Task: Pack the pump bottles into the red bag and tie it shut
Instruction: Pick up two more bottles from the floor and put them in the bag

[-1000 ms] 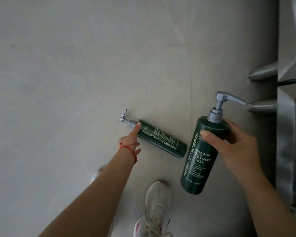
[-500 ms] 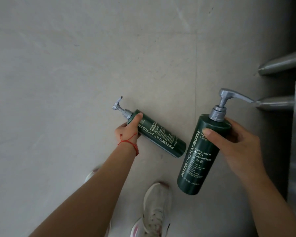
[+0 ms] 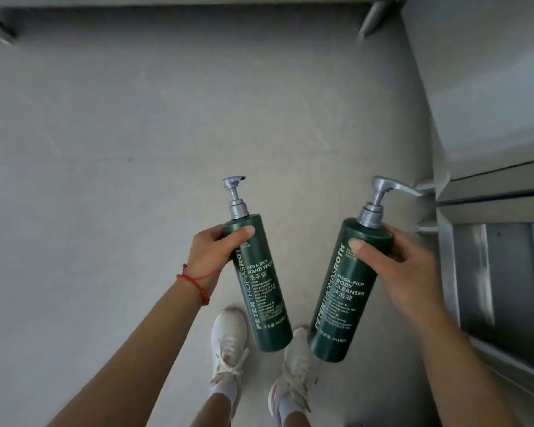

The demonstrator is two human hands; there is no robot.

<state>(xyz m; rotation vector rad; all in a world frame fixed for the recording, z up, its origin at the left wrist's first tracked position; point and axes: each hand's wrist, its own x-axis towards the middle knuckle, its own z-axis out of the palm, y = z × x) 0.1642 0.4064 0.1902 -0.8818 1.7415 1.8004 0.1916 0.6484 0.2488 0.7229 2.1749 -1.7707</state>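
Fingers (image 3: pixel 247 232) of the left hand (image 3: pixel 208 252) grip the hand wash bottle (image 3: pixel 259 291); the right hand (image 3: pixel 413 272) clasps the body cleanser bottle (image 3: pixel 344 291). Both gathered; next, likely finding the unseen red bag.

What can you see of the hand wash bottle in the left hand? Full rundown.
The hand wash bottle is a tall dark green cylinder, seemingly plastic, with white print reading "Mega-Rich Hand Wash". A silver-grey pump tops it, nozzle pointing right. It is held off the floor, nearly upright, base tilted slightly right. The left hand grips its upper part, thumb across the front. Nothing else touches it; the body cleanser bottle is apart on its right.
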